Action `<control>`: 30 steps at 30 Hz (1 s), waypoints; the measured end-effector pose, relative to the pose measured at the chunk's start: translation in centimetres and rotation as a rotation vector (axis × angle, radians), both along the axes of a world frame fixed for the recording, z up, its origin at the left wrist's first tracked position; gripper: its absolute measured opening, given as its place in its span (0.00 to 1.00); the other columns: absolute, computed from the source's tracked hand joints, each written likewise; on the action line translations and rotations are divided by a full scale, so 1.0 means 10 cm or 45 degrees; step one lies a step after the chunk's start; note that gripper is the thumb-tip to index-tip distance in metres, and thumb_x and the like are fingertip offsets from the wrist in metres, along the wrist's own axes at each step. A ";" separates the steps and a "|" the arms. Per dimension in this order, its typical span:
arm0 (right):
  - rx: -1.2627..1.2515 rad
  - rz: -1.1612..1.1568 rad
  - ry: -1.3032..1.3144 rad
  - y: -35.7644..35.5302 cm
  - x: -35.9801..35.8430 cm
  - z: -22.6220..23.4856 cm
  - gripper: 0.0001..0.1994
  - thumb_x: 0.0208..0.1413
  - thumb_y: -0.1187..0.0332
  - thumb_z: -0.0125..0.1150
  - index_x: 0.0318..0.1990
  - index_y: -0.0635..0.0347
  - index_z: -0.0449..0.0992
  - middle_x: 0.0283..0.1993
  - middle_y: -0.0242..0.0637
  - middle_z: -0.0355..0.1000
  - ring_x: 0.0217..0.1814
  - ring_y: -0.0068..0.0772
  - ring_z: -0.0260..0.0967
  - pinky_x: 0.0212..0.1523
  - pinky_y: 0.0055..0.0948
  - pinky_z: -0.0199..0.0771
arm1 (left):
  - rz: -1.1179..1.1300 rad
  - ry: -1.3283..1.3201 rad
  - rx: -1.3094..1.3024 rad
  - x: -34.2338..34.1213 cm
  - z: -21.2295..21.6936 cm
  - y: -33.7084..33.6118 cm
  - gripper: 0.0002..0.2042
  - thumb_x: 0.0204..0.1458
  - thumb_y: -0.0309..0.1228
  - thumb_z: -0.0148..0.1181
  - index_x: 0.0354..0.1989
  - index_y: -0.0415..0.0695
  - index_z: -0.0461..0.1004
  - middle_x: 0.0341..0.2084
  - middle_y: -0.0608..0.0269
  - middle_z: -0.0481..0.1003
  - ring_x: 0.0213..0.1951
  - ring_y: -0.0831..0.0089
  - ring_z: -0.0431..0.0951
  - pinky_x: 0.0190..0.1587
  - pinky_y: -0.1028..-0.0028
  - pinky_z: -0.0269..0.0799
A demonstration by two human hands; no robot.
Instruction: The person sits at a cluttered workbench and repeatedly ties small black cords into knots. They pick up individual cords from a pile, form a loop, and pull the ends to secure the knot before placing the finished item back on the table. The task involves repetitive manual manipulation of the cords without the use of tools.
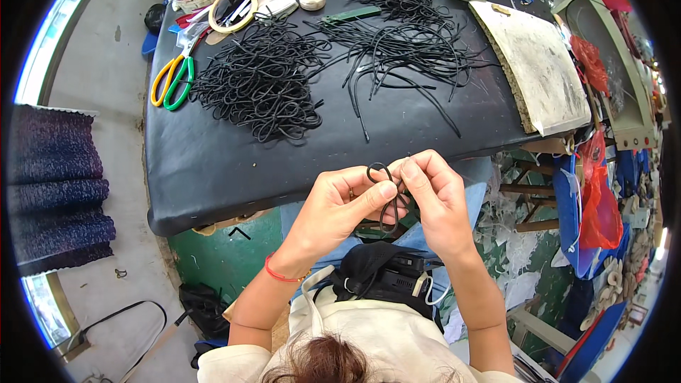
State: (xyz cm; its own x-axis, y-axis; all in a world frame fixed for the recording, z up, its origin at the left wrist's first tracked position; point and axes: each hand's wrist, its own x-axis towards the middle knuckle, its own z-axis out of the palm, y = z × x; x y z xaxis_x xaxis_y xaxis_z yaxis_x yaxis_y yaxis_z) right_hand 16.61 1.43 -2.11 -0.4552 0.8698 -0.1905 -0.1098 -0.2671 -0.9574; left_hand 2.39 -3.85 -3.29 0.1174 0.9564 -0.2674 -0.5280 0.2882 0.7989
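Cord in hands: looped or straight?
Looped. The black cord bends into rounded loops above and below the left thumb tip, held between the left hand and right hand.

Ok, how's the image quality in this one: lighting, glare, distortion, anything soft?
Head view: fisheye blacks out the corners and bends straight edges near the rim; head view: the window at upper left is washed out nearly white; head view: the pile of black cords blends into the dark tabletop; head view: left hand and right hand look fairly sharp, the right-rim clutter softer.
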 end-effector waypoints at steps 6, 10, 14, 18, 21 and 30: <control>-0.236 0.052 0.114 0.05 0.04 -0.04 0.11 0.61 0.64 0.47 0.33 0.63 0.68 0.29 0.33 0.71 0.23 0.13 0.64 0.22 0.16 0.68 | 0.031 -0.032 -0.054 0.02 0.05 -0.02 0.08 0.55 0.30 0.53 0.35 0.36 0.72 0.28 0.62 0.75 0.29 0.80 0.75 0.35 0.80 0.74; -0.341 0.043 0.196 0.06 0.03 -0.06 0.12 0.61 0.63 0.47 0.34 0.63 0.69 0.31 0.34 0.72 0.24 0.15 0.66 0.24 0.16 0.68 | 0.040 -0.027 -0.052 0.02 0.04 -0.04 0.08 0.55 0.30 0.53 0.35 0.37 0.73 0.29 0.60 0.75 0.31 0.76 0.76 0.36 0.77 0.74; -0.366 -0.052 0.237 0.09 -0.01 -0.03 0.15 0.61 0.60 0.45 0.40 0.65 0.69 0.35 0.36 0.72 0.33 0.21 0.68 0.36 0.20 0.69 | 0.158 -0.115 0.031 0.06 -0.06 -0.03 0.08 0.56 0.30 0.52 0.35 0.38 0.72 0.30 0.60 0.75 0.32 0.76 0.76 0.37 0.75 0.73; -0.286 -0.050 0.189 0.06 0.10 -0.01 0.21 0.63 0.55 0.40 0.46 0.66 0.67 0.42 0.39 0.70 0.43 0.24 0.67 0.45 0.25 0.66 | 0.608 -0.282 -0.027 0.19 -0.11 0.04 0.06 0.55 0.30 0.54 0.36 0.41 0.71 0.31 0.63 0.75 0.32 0.78 0.75 0.38 0.76 0.73; -0.029 0.041 -0.042 0.01 0.08 -0.06 0.17 0.62 0.58 0.42 0.41 0.64 0.71 0.39 0.34 0.69 0.40 0.17 0.65 0.40 0.19 0.65 | 0.589 -0.290 -0.016 0.27 -0.12 0.04 0.07 0.54 0.28 0.55 0.38 0.40 0.71 0.31 0.63 0.75 0.34 0.76 0.76 0.41 0.76 0.74; 0.348 -0.136 -0.185 0.11 0.04 -0.13 0.07 0.53 0.71 0.58 0.29 0.67 0.73 0.29 0.29 0.68 0.28 0.15 0.62 0.30 0.17 0.64 | 0.247 0.091 -0.016 0.19 -0.05 0.02 0.11 0.53 0.27 0.56 0.41 0.34 0.71 0.32 0.59 0.75 0.33 0.77 0.75 0.39 0.77 0.74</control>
State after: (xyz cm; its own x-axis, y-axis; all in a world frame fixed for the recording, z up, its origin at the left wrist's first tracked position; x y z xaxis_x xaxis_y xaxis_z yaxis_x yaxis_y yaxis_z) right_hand 17.02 2.52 -3.37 -0.3438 0.9390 0.0005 0.0194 0.0076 -0.9998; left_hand 4.33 -3.66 -3.79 -0.0883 0.9558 -0.2804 -0.5163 0.1968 0.8335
